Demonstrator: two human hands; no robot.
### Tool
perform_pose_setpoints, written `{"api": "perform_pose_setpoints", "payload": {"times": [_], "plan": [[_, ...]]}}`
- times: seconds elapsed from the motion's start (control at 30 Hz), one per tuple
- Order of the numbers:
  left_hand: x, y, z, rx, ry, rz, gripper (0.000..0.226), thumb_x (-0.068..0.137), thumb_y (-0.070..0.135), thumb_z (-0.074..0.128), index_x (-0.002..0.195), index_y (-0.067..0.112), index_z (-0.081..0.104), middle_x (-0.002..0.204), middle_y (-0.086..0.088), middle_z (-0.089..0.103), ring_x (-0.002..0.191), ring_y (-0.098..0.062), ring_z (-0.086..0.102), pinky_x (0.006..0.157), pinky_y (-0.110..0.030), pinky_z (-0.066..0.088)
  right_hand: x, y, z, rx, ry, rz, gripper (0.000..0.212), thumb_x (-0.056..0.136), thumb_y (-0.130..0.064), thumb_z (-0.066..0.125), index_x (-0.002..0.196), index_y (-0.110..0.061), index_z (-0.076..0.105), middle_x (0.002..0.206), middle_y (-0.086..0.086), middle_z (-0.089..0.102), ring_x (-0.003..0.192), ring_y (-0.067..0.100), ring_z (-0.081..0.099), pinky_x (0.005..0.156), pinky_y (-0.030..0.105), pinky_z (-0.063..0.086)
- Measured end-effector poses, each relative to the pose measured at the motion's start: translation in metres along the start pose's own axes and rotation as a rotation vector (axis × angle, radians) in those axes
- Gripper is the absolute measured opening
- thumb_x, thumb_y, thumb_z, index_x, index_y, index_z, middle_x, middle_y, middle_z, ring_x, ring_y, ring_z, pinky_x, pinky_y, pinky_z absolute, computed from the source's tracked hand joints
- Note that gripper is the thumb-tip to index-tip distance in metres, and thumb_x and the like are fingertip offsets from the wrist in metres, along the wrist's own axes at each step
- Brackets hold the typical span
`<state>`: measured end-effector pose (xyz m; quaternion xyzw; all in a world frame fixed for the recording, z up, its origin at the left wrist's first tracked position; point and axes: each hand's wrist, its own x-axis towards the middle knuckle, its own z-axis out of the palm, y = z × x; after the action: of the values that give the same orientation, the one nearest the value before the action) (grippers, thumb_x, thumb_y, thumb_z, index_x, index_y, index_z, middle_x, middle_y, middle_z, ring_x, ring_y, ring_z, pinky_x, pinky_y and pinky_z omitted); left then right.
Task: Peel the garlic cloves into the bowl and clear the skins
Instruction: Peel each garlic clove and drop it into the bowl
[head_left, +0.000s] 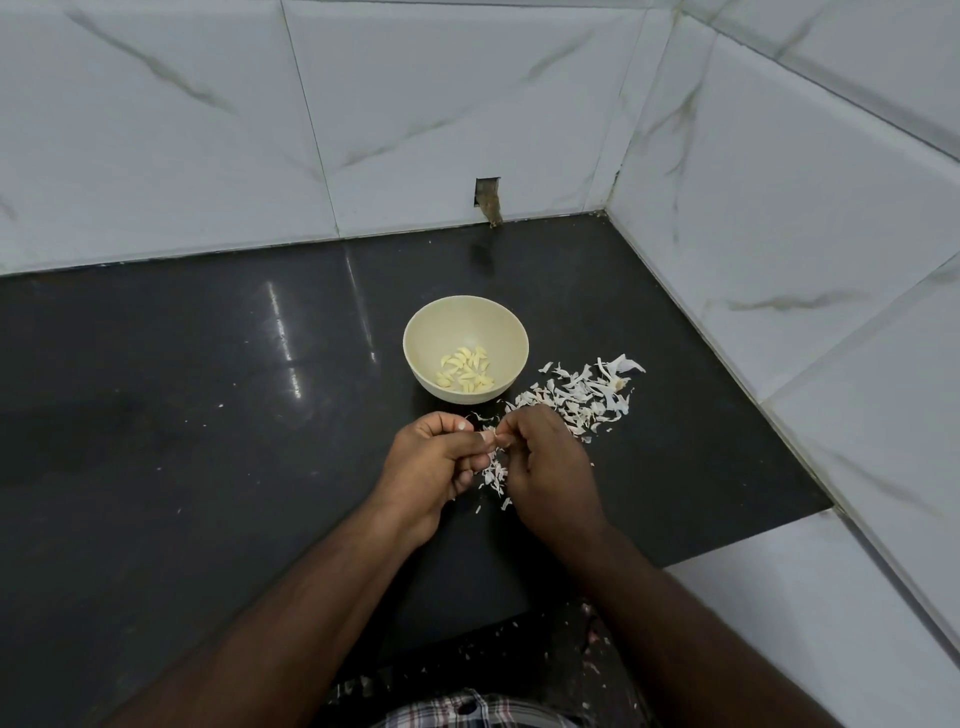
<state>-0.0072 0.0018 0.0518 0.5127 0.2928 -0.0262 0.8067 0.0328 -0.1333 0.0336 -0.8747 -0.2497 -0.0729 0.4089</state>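
Note:
A cream bowl (466, 322) stands on the black counter and holds several peeled garlic cloves (466, 370). Just in front of it my left hand (436, 462) and my right hand (545, 462) meet, fingers curled, pinching a small garlic clove (493, 438) between their fingertips; the clove is mostly hidden. White garlic skins (576, 397) lie scattered to the right of the bowl, and more skins (493, 475) lie under and between my hands.
The black counter (208, 415) ends in tiled walls at the back and right. A small hole (487, 195) shows in the back wall tile. Skin flakes (467, 660) lie past the counter's front edge, near checked cloth at the bottom.

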Motion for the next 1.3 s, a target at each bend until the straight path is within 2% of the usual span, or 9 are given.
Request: {"api": "perform_pose_setpoints", "payload": {"times": [0.13, 0.33, 0.5, 0.63, 0.8, 0.87, 1.07, 1.2, 1.3], "plan": [[0.0, 0.0, -0.001, -0.052, -0.03, -0.039, 0.027, 0.084, -0.001, 0.073, 0.077, 0.018, 0.055, 0.07, -0.004, 0.068, 0.059, -0.01, 0.061, 0.047, -0.016, 0.042, 0.0, 0.001, 0.0, 0.019, 0.007, 0.031, 0.012, 0.084, -0.004, 0.054, 0.086, -0.014, 0.06, 0.085, -0.01, 0.056, 0.076, 0.002, 0.05, 0.066, 0.019, 0.041], [0.003, -0.006, -0.001, 0.185, -0.009, 0.348, 0.026, 0.081, -0.014, 0.071, 0.079, 0.008, 0.057, 0.077, -0.013, 0.066, 0.074, -0.017, 0.065, 0.072, -0.026, 0.055, 0.013, -0.015, -0.011, 0.754, -0.257, 0.767, 0.018, 0.096, -0.001, 0.049, 0.083, -0.011, 0.056, 0.071, 0.007, 0.058, 0.058, 0.016, 0.057, 0.054, 0.029, 0.046], [0.001, -0.009, -0.001, 0.227, -0.039, 0.445, 0.026, 0.082, -0.017, 0.069, 0.079, 0.006, 0.057, 0.084, -0.012, 0.073, 0.079, -0.02, 0.069, 0.073, -0.027, 0.057, 0.018, -0.014, -0.022, 1.075, -0.387, 0.988, 0.018, 0.102, -0.007, 0.044, 0.089, -0.01, 0.055, 0.068, 0.002, 0.055, 0.055, 0.014, 0.059, 0.052, 0.027, 0.047], [0.003, -0.009, -0.003, 0.193, -0.044, 0.426, 0.026, 0.082, -0.016, 0.069, 0.08, 0.008, 0.059, 0.084, -0.01, 0.074, 0.082, -0.019, 0.069, 0.076, -0.027, 0.057, 0.019, -0.011, -0.019, 1.031, -0.33, 0.949, 0.02, 0.103, -0.005, 0.043, 0.086, -0.01, 0.054, 0.069, 0.004, 0.055, 0.056, 0.017, 0.06, 0.053, 0.027, 0.047], [0.007, -0.009, -0.007, 0.248, 0.012, 0.337, 0.021, 0.083, -0.005, 0.075, 0.085, 0.014, 0.067, 0.071, -0.003, 0.067, 0.071, -0.014, 0.062, 0.068, -0.024, 0.053, 0.018, -0.001, -0.023, 0.664, -0.23, 0.617, 0.014, 0.09, 0.009, 0.061, 0.086, -0.004, 0.066, 0.078, 0.013, 0.07, 0.071, 0.019, 0.068, 0.063, 0.026, 0.055], [0.007, -0.007, -0.007, 0.298, 0.016, 0.307, 0.023, 0.084, -0.004, 0.074, 0.095, 0.015, 0.071, 0.074, 0.0, 0.072, 0.069, -0.007, 0.065, 0.065, -0.019, 0.051, 0.019, 0.001, -0.024, 0.577, -0.21, 0.567, 0.027, 0.083, 0.016, 0.061, 0.09, -0.008, 0.072, 0.082, 0.009, 0.075, 0.076, 0.016, 0.071, 0.065, 0.023, 0.054], [0.002, -0.004, -0.005, 0.369, -0.045, 0.289, 0.034, 0.087, -0.003, 0.072, 0.115, 0.017, 0.074, 0.078, 0.0, 0.074, 0.072, -0.003, 0.066, 0.069, -0.013, 0.05, 0.025, 0.003, -0.017, 0.389, -0.162, 0.433, 0.023, 0.088, -0.022, 0.076, 0.11, -0.017, 0.076, 0.089, -0.011, 0.076, 0.083, -0.001, 0.07, 0.078, 0.02, 0.055], [-0.003, -0.002, -0.004, 0.339, -0.097, 0.26, 0.032, 0.088, -0.002, 0.071, 0.113, 0.018, 0.076, 0.078, 0.001, 0.072, 0.067, -0.003, 0.06, 0.063, -0.012, 0.047, 0.031, 0.004, -0.015, 0.315, -0.125, 0.399, 0.007, 0.087, -0.017, 0.075, 0.087, -0.024, 0.077, 0.076, -0.012, 0.073, 0.07, 0.0, 0.067, 0.07, 0.022, 0.053], [-0.002, 0.0, -0.007, 0.324, -0.088, 0.233, 0.033, 0.087, 0.0, 0.072, 0.117, 0.016, 0.073, 0.082, 0.0, 0.074, 0.067, -0.002, 0.062, 0.062, -0.011, 0.046, 0.031, 0.013, -0.017, 0.292, -0.14, 0.443, 0.012, 0.088, -0.01, 0.072, 0.089, -0.021, 0.077, 0.077, -0.009, 0.074, 0.071, 0.002, 0.067, 0.074, 0.03, 0.055]]}}
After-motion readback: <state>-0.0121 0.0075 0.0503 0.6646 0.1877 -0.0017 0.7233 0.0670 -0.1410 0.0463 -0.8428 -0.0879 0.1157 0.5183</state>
